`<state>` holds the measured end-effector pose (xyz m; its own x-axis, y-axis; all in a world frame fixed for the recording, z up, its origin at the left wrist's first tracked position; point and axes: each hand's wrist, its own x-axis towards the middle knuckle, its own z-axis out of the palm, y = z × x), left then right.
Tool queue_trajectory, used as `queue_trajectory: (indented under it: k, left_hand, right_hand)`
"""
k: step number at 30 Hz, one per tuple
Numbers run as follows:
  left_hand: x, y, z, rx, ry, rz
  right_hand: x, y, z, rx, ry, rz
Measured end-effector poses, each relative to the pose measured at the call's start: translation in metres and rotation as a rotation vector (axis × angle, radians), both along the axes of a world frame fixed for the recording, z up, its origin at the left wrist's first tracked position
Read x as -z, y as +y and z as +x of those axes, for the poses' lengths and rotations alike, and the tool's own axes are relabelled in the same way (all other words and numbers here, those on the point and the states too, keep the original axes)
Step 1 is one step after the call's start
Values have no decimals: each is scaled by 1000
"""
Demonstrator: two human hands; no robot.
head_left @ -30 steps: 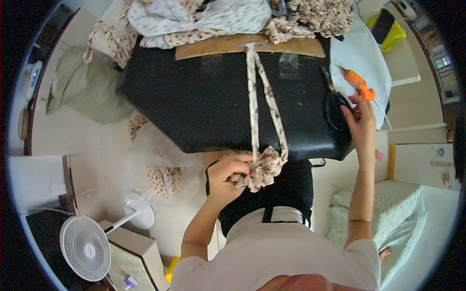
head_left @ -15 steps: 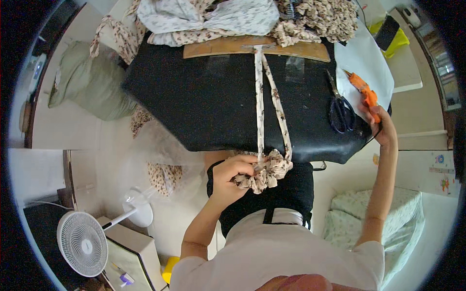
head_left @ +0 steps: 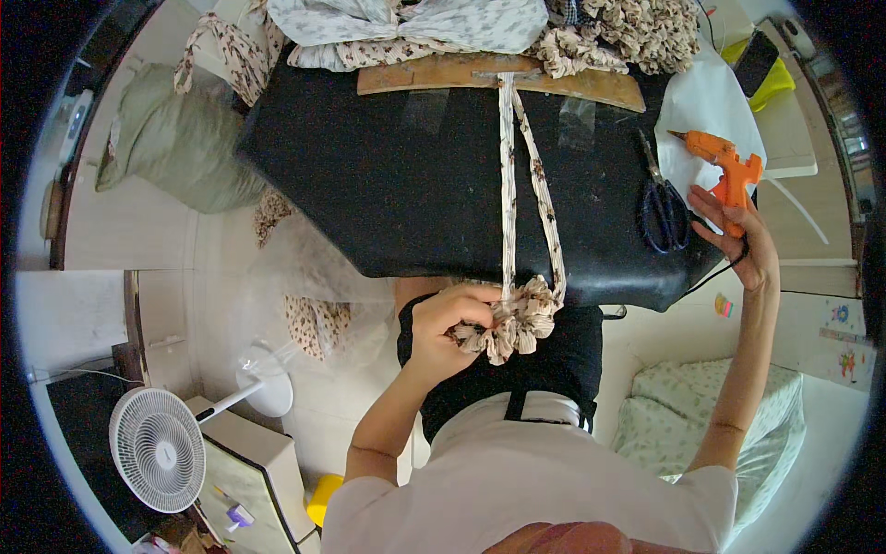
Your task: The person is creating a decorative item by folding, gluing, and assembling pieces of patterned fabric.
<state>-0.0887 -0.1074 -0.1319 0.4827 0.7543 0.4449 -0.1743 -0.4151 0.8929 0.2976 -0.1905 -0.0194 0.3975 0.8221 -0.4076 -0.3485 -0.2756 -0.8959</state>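
Note:
My left hand (head_left: 447, 325) is closed on a gathered, ruffled piece of fabric (head_left: 520, 323), cream with a dark print, above my lap at the table's near edge. From it two lengths of narrow fabric strip (head_left: 508, 185) run away from me to a curved wooden board (head_left: 415, 76), meeting there close together. At the right, my right hand (head_left: 752, 242) has the handle of an orange glue gun (head_left: 729, 166) against its palm, the fingers loosely spread about it. The gun's nozzle points left over a white sheet. Dark-handled scissors (head_left: 663, 214) lie left of that hand.
Printed cloth (head_left: 415, 26) and a heap of ruffled pieces (head_left: 641, 37) fill the black table's (head_left: 369, 185) far side. The white sheet (head_left: 678, 102) lies at its right end. A cord trails below the glue gun. A fan (head_left: 159, 450) stands at lower left.
The glue gun has turned in my right hand, so its body now lies more sideways and its handle shows. My right fingers look looser. My left hand keeps its hold on the ruffled fabric.

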Motion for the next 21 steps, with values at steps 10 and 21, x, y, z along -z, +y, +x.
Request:
queue_trajectory:
  k: [10, 21]
  left_hand:
    - [-3, -3, 2, 8, -71, -78]
    - [-10, -3, 0, 25, -66, -179]
  right_hand:
    - [8, -4, 10, 66, 12, 108]
    - [32, -18, -26, 244, -264, 481]
